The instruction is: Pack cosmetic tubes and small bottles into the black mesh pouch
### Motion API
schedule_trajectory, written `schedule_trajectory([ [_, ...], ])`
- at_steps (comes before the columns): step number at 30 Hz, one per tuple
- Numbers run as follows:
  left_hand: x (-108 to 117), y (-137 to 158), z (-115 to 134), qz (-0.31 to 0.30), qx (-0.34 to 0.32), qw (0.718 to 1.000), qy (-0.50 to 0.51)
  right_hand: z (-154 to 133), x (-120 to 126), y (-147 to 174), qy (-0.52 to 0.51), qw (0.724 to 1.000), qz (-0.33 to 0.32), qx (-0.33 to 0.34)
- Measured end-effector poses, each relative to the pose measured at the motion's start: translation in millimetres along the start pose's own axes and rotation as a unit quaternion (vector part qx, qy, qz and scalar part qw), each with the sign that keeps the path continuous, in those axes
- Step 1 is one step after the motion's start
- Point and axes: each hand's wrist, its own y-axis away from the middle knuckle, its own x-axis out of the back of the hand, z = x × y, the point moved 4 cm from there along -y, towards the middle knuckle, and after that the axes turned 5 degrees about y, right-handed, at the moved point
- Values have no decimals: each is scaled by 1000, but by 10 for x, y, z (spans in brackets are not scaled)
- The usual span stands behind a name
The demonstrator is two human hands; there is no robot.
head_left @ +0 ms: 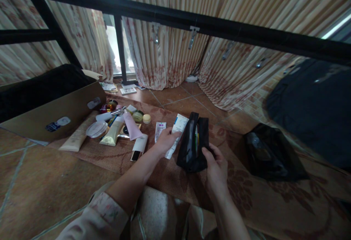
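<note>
My left hand (166, 139) is closed on a white tube (180, 123) with a blue mark at its upper end. Close to the tube's right side is a black zip pouch (202, 127), its top parted, with something green and yellow showing inside. My right hand (216, 162) grips the pouch's right edge, thumb on top. A small white sachet (160, 130) lies just left of my left hand. Further left rest a pink tube (132, 126), a white bottle with a dark cap (139, 145) and a pale gold tube (112, 133).
A brown mat (115, 163) covers the tiled floor. At the left stands a cardboard box (79, 112) beside a beige tube (78, 135), a round clear container (96, 128) and several jars. Another black bag (274, 156) sits at the right. A dark metal rail (170, 13) crosses above.
</note>
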Motion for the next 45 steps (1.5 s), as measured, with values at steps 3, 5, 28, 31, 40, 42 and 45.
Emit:
schedule_trajectory([
  [3,-3,14,14,-1,5,1000,-3,-19,-1,8,2,1000,-3,4],
  [5,-5,25,24,-3,7,1000,-6,-22,0,10,5,1000,-3,4],
  [28,-27,67,83,2,12,1000,-17,-23,7,9,9,1000,0,-1],
  [31,-34,81,97,0,13,1000,-15,-37,2,16,9,1000,-1,0],
  [40,-19,65,74,1,9,1000,-10,-26,2,12,10,1000,0,4],
  [42,-13,55,64,4,8,1000,-12,-19,2,14,2,1000,0,-3],
  [45,-15,54,63,1,8,1000,-14,-25,2,19,0,1000,-1,-11],
])
